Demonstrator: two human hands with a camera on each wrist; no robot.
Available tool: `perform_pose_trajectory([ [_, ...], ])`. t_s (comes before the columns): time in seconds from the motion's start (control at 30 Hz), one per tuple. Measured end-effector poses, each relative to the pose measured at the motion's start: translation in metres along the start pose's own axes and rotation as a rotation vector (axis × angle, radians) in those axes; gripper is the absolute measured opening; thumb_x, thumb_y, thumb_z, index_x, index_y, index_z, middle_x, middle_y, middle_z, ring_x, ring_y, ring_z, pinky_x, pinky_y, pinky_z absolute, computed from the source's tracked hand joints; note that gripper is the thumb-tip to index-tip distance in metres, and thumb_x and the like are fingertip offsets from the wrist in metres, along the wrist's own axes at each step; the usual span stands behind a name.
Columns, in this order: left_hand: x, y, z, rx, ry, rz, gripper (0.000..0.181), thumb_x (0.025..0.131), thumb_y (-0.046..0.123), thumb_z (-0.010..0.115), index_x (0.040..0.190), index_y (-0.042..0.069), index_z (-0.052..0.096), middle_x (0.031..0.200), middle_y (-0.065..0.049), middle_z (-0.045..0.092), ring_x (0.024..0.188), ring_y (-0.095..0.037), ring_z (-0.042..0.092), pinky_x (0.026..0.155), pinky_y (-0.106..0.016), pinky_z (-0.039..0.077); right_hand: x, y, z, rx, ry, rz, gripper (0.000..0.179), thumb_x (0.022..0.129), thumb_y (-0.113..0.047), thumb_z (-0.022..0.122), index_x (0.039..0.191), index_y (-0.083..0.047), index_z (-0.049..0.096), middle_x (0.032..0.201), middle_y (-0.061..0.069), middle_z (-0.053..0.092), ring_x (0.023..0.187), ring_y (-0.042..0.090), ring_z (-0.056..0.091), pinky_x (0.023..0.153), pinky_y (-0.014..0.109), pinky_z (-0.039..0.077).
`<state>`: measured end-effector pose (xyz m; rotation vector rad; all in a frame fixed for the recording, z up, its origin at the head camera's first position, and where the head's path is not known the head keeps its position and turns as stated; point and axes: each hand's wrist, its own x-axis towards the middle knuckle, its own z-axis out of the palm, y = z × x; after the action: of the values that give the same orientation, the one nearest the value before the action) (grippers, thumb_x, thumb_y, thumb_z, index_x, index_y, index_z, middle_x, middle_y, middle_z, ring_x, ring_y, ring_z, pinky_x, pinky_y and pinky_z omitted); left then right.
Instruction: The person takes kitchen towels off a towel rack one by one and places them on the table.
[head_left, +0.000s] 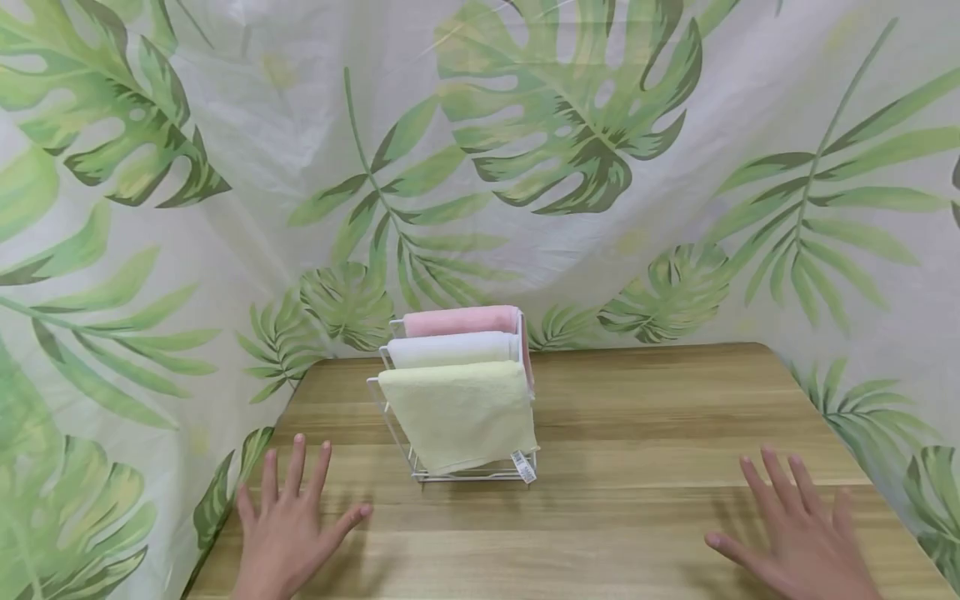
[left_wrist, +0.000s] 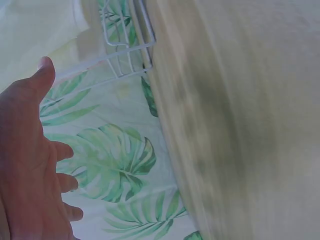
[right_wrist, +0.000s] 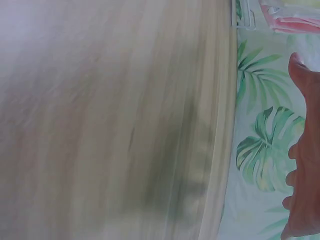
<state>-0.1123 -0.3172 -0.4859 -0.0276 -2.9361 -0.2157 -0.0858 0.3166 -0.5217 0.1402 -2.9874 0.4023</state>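
Note:
A white wire rack [head_left: 480,477] stands on the wooden table, left of its middle. Three folded towels hang in it one behind another: a yellow towel [head_left: 457,412] at the front, a white towel [head_left: 450,348] in the middle and a pink towel [head_left: 461,320] at the back. A small printed tag [head_left: 523,467] sticks out at the yellow towel's lower right corner. My left hand [head_left: 288,525], fingers spread, is to the left of the rack and apart from it. Far to the rack's right is my right hand [head_left: 798,533], also spread and holding nothing.
The wood-grain table [head_left: 645,425] has rounded far corners. Behind it and along both sides hangs a pale curtain [head_left: 570,250] printed with green leaves. Both hands cast soft shadows on the tabletop.

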Motion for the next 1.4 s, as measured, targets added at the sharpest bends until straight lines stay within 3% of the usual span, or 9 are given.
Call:
perform_pose_trajectory([
  [0.33,0.021,0.011,-0.009,-0.134,0.119,0.062,0.097,0.100,0.063,0.067,0.170,0.009,0.028,0.180,-0.024,0.006,0.162,-0.059,0.005,0.119,-0.091,0.002,0.021,-0.041,0.003,0.027,0.143,-0.107,0.116,0.088,-0.070,0.076,0.172,-0.012,0.022,0.181,0.016,0.008,0.169,0.039,-0.007,0.121,0.083,-0.019],
  [0.53,0.038,0.025,-0.018,-0.338,0.313,0.151,0.082,0.097,0.032,0.081,0.161,-0.003,0.042,0.168,-0.035,0.034,0.149,-0.065,0.034,0.113,-0.087,0.028,0.036,-0.072,0.001,0.112,0.151,-0.156,0.109,0.091,-0.066,0.076,0.171,-0.010,0.026,0.179,0.019,0.018,0.169,0.039,0.004,0.124,0.082,-0.014],
  [0.67,0.048,0.039,-0.023,-0.465,0.409,0.154,0.074,0.094,0.020,0.084,0.156,-0.001,0.050,0.163,-0.027,0.047,0.145,-0.057,0.046,0.111,-0.078,0.041,0.045,-0.089,-0.001,0.155,0.174,-0.179,0.105,0.090,-0.063,0.078,0.167,-0.007,0.034,0.176,0.023,0.027,0.166,0.044,0.015,0.127,0.081,-0.007],
  [0.73,0.052,0.045,-0.025,-0.513,0.449,0.143,0.070,0.093,0.017,0.085,0.155,0.002,0.054,0.160,-0.022,0.052,0.145,-0.052,0.050,0.118,-0.065,0.045,0.049,-0.097,0.000,0.176,0.192,-0.194,0.103,0.090,-0.061,0.080,0.165,-0.006,0.037,0.175,0.023,0.029,0.165,0.045,0.020,0.129,0.080,-0.004],
  [0.83,0.059,0.053,-0.029,-0.569,0.529,0.154,0.064,0.091,0.010,0.085,0.149,0.002,0.060,0.154,-0.020,0.060,0.141,-0.047,0.056,0.126,-0.029,0.042,0.055,-0.107,0.001,0.206,0.225,-0.221,0.100,0.090,-0.058,0.082,0.163,-0.005,0.040,0.173,0.023,0.034,0.162,0.047,0.026,0.130,0.078,0.004],
  [0.97,0.068,0.061,-0.031,-0.652,0.633,0.196,0.057,0.087,0.000,0.085,0.141,-0.001,0.066,0.143,-0.022,0.067,0.133,-0.031,0.063,0.112,-0.002,0.036,0.062,-0.120,0.002,0.236,0.258,-0.253,0.097,0.089,-0.054,0.085,0.160,-0.003,0.044,0.170,0.020,0.038,0.159,0.045,0.032,0.129,0.076,0.018],
  [1.13,0.079,0.071,-0.034,-0.842,0.651,0.208,0.046,0.088,-0.008,0.081,0.133,-0.003,0.070,0.129,-0.016,0.072,0.119,-0.003,0.065,0.103,-0.008,0.051,0.069,-0.135,0.001,0.248,0.303,-0.284,0.095,0.087,-0.051,0.087,0.159,-0.005,0.046,0.169,0.016,0.042,0.156,0.041,0.038,0.126,0.068,0.033],
  [1.27,0.087,0.077,-0.037,-0.959,0.635,0.192,0.039,0.090,-0.009,0.080,0.128,-0.004,0.072,0.120,-0.003,0.071,0.110,-0.004,0.069,0.097,-0.010,0.057,0.075,-0.150,-0.002,0.280,0.339,-0.316,0.095,0.085,-0.047,0.090,0.160,-0.006,0.046,0.167,0.013,0.044,0.154,0.038,0.041,0.120,0.062,0.041],
  [1.4,0.092,0.080,-0.040,-1.017,0.615,0.162,0.033,0.093,-0.007,0.079,0.125,-0.003,0.074,0.115,-0.004,0.073,0.104,-0.007,0.071,0.093,-0.011,0.059,0.081,-0.169,-0.008,0.337,0.342,-0.347,0.096,0.085,-0.044,0.090,0.162,-0.009,0.044,0.168,0.011,0.044,0.155,0.035,0.041,0.118,0.061,0.045],
])
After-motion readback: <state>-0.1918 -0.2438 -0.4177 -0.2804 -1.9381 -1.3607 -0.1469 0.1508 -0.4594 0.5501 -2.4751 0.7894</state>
